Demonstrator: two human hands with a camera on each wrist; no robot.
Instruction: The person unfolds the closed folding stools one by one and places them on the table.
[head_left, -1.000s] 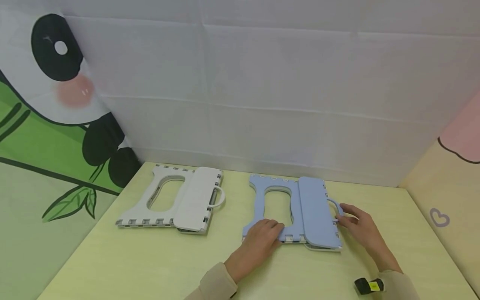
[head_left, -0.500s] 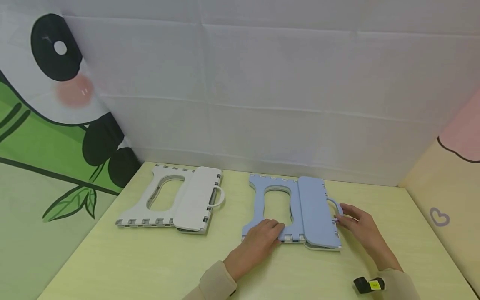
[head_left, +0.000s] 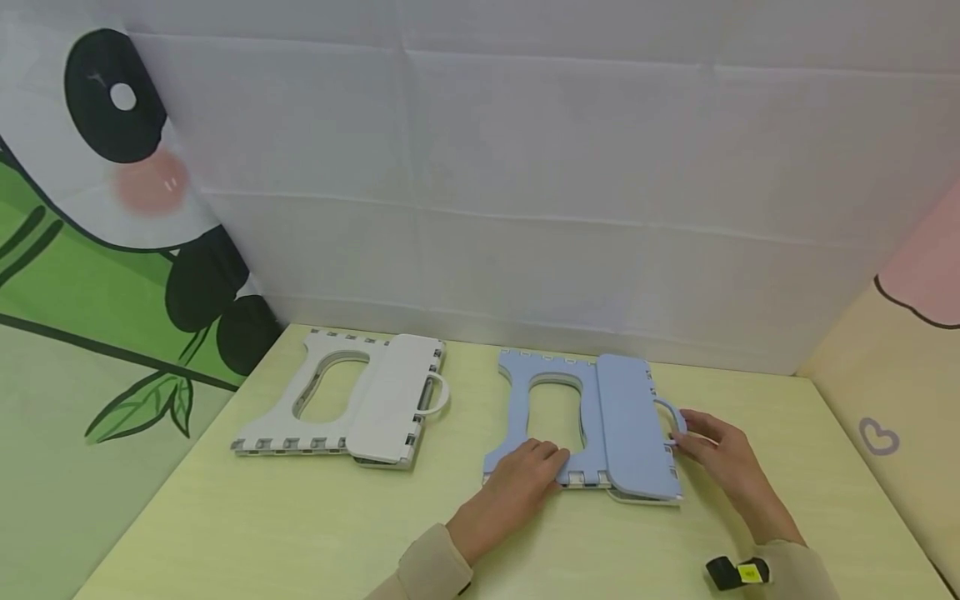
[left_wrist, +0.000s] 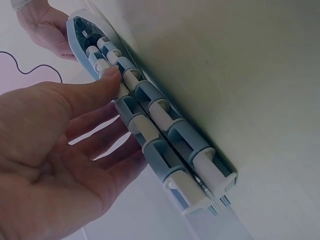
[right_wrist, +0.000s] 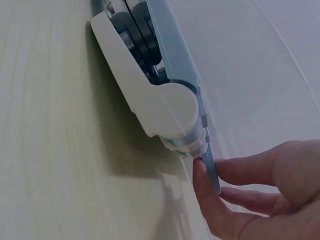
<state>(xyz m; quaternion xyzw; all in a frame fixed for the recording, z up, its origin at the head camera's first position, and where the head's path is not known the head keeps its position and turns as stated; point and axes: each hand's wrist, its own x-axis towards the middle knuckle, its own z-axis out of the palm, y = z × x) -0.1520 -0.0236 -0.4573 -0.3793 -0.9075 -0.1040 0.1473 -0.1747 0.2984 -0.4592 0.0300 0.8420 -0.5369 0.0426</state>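
A blue folding stool (head_left: 641,425) lies folded flat on the table, its centre cut through by a rounded opening. My left hand (head_left: 525,479) holds its near edge, fingers over the top. In the left wrist view the left thumb (left_wrist: 95,92) lies against the blue and white hinged side (left_wrist: 165,125). On the right, my right hand (head_left: 720,458) pinches the blue loop handle (head_left: 667,408) between thumb and fingers; the right wrist view shows this handle (right_wrist: 212,172) edge-on. A similar white folding stool (head_left: 386,400) lies folded to the left, touched by neither hand.
Both stools rest on a pale yellow table (head_left: 225,525). Behind it hangs a creased white sheet (head_left: 525,167). A panda-patterned panel (head_left: 150,292) borders the left side, and a yellow panel with a heart (head_left: 877,433) borders the right.
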